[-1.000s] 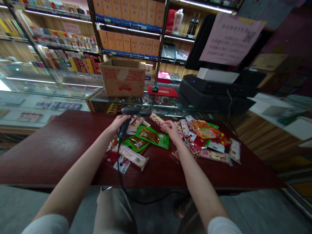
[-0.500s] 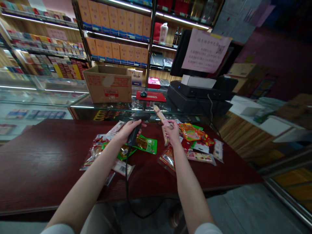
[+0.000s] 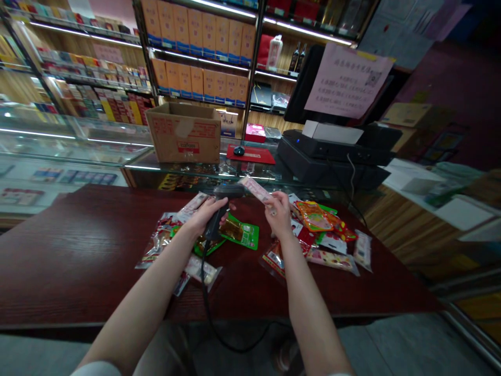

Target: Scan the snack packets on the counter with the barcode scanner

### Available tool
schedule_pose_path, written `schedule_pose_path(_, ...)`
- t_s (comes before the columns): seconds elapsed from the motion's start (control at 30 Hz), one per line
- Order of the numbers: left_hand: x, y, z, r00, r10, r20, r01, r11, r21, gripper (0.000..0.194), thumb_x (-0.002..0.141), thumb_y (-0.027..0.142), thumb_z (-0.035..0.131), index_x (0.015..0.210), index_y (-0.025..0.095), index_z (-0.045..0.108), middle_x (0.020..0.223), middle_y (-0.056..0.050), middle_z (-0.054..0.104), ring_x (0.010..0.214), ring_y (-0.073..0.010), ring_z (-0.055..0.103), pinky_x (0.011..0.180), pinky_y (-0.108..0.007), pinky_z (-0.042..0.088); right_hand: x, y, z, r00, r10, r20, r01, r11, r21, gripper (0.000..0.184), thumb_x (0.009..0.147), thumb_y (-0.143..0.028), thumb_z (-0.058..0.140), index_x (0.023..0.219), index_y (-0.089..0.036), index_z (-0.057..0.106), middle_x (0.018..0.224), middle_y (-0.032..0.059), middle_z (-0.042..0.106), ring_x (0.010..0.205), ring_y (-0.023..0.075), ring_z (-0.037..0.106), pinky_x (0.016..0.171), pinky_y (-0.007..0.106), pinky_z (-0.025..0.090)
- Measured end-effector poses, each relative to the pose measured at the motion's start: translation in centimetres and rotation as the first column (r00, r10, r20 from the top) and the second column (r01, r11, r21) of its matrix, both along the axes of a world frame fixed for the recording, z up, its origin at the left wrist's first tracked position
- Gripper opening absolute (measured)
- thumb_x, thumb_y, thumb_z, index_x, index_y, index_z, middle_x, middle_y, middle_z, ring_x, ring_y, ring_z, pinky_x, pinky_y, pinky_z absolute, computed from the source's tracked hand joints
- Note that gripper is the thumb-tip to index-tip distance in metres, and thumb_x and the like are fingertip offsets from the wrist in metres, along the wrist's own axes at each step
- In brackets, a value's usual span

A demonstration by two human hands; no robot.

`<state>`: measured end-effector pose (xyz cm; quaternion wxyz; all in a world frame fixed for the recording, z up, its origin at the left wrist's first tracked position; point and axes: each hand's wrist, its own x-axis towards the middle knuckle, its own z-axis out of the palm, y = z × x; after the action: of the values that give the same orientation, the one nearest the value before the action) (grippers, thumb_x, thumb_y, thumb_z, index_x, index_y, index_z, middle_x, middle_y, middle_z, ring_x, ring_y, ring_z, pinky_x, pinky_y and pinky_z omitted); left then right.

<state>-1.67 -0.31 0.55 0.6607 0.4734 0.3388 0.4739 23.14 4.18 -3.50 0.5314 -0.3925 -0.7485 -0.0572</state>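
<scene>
My left hand (image 3: 209, 213) is closed round the handle of a black barcode scanner (image 3: 214, 223), its head turned to the right and its cable hanging down over the table's front edge. Between the fingers of my right hand (image 3: 279, 213) is a long wrapped snack bar (image 3: 255, 189), raised at a slant in front of the scanner's head. Below the scanner lie green snack packets (image 3: 243, 233) and a clear-wrapped bar (image 3: 201, 270). Under and beside my right wrist is a heap with an orange snack packet (image 3: 315, 216), red packets (image 3: 274, 257) and another wrapped bar (image 3: 332, 259).
The dark red wooden table (image 3: 78, 250) meets a glass counter (image 3: 188, 175) at the back. On that counter stand an open cardboard box (image 3: 188, 136), a mouse (image 3: 238, 150) on a red pad, and a black cash drawer (image 3: 324, 162) below a monitor. Stocked shelves rise behind.
My left hand has lifted the scanner and brought it right, over the green packets. My right hand has picked the snack bar up from the heap and since turned it, showing another side of its wrapper.
</scene>
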Motion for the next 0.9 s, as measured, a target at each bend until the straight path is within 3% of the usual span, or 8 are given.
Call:
schedule_pose_path(0.1,0.3,-0.5,0.2,0.998,-0.051,0.045,0.05,0.998,0.028,0.041,0.076,0.047,0.073,0.094,0.012,0.06,0.055,0.002,0.054,0.043,-0.0074,0.046,0.039,-0.018,0.035,-0.1,0.0,-0.2,1.0,-0.019,0.006,0.019,1.0,0.0,0.024,0.08,-0.012,0.053,0.101,-0.023,0.057,0.111,0.0092,0.054,0.106,0.0235,0.056,0.095,0.043,0.048)
schedule_pose_path(0.23,0.7,-0.9,0.4,0.991,-0.128,0.038,0.127,0.991,0.032,0.043,0.073,0.048,0.076,0.088,0.011,0.06,0.056,0.001,0.055,0.043,-0.0067,0.044,0.038,-0.018,0.035,-0.2,0.2,-0.7,0.998,-0.05,-0.029,0.05,0.999,-0.004,0.043,0.08,-0.012,0.052,0.122,-0.022,0.045,0.11,0.01,0.058,0.105,0.0243,0.058,0.095,0.044,0.049)
schedule_pose_path(0.37,0.8,-0.9,0.2,0.993,-0.118,0.027,0.117,0.993,0.009,0.039,0.075,0.045,0.074,0.084,0.011,0.059,0.057,0.001,0.055,0.043,-0.0062,0.044,0.038,-0.019,0.034,-0.3,0.4,-1.0,0.998,-0.06,-0.022,0.06,0.998,-0.02,0.058,0.081,-0.012,0.049,0.136,-0.021,0.034,0.114,0.0108,0.059,0.108,0.0243,0.059,0.097,0.045,0.049)
schedule_pose_path(0.67,1.1,-1.1,0.1,0.986,-0.166,0.036,0.164,0.985,0.046,0.041,0.074,0.043,0.075,0.094,0.011,0.06,0.077,-0.004,0.063,0.046,-0.0054,0.048,0.039,-0.019,0.036,-0.3,0.2,-1.0,0.994,-0.11,0.025,0.111,0.993,-0.047,0.064,0.08,-0.008,0.046,0.142,-0.019,0.033,0.121,0.0136,0.058,0.111,0.0253,0.058,0.102,0.045,0.046)
schedule_pose_path(0.9,0.0,-0.9,0.8,0.993,-0.101,0.066,0.101,0.995,0.004,0.04,0.077,0.041,0.073,0.102,0.012,0.06,0.068,-0.003,0.063,0.046,-0.0083,0.048,0.038,-0.019,0.036,0.1,-0.3,0.4,0.972,-0.227,0.052,0.232,0.964,-0.128,0.042,0.083,-0.013,0.044,0.125,-0.019,0.048,0.117,0.0139,0.058,0.115,0.0266,0.054,0.1,0.045,0.043)
